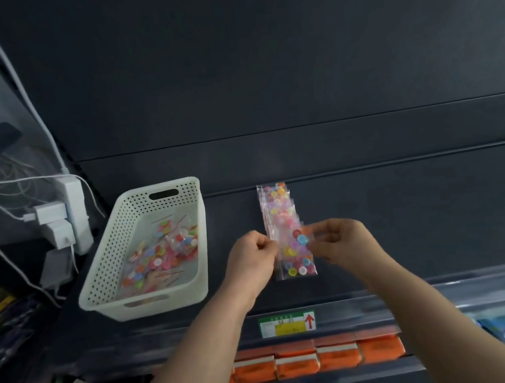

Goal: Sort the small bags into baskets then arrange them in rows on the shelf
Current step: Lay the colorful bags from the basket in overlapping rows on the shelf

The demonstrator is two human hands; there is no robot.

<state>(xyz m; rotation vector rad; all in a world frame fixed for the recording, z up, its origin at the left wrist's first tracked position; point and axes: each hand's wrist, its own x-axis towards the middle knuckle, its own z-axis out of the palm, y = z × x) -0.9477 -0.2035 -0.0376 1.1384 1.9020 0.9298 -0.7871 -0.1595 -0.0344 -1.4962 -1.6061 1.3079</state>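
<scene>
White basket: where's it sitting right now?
In the head view the white basket sits on the dark shelf, left of the row of button bags and of both hands, with the white power strip just to its left.

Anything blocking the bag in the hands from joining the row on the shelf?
Nothing visible. Both the left hand and right hand pinch the bag right over the row of bags, near its front end. The basket sits apart to the left on the shelf.
</scene>
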